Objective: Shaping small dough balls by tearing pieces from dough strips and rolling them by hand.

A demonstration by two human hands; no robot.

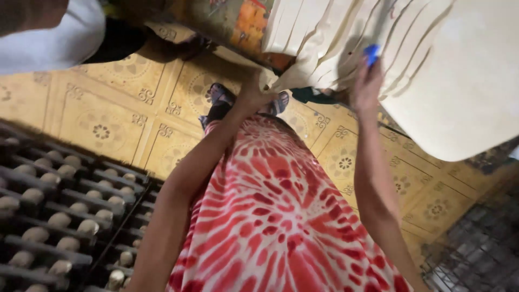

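Note:
A large cream-coloured pleated cloth (448,81) hangs in front of me at the upper right. My left hand (253,93) grips its lower left edge. My right hand (366,82) is raised against the pleats and pinches a small blue object (371,53) between its fingertips; what the blue thing is I cannot tell. Below my arms I see my red-and-white patterned skirt (275,216) and my sandalled feet (219,97) on the floor.
Yellow patterned floor tiles (108,124) cover the ground. A dark rack with rows of pale round knobs (59,211) fills the lower left. Another person's white garment (48,32) is at the top left. A dark metal grid (481,254) lies at the lower right.

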